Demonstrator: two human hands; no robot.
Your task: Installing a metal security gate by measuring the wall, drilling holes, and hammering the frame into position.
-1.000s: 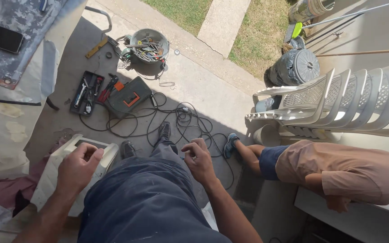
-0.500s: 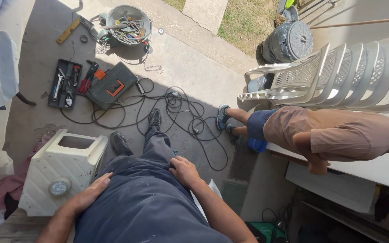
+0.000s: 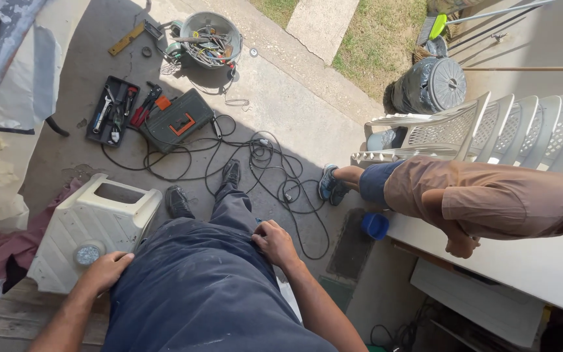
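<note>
I look down at my dark blue trousers (image 3: 210, 287) and my black shoes on the concrete. My left hand (image 3: 107, 271) rests at my left hip, next to a white plastic stool (image 3: 92, 225) lying on its side, and holds nothing. My right hand (image 3: 274, 242) lies on my right thigh with its fingers curled against the cloth.
Black cables (image 3: 262, 163) coil on the ground ahead of my feet. A dark tool case (image 3: 177, 119), an open tool tray (image 3: 112, 111) and a metal bucket of tools (image 3: 210, 39) lie beyond. Another person (image 3: 477, 199) in a brown shirt stands at right by stacked white chairs (image 3: 503, 127).
My left hand came off the white stool and dropped to my hip. My right hand stayed on my thigh. The view shifted slightly.
</note>
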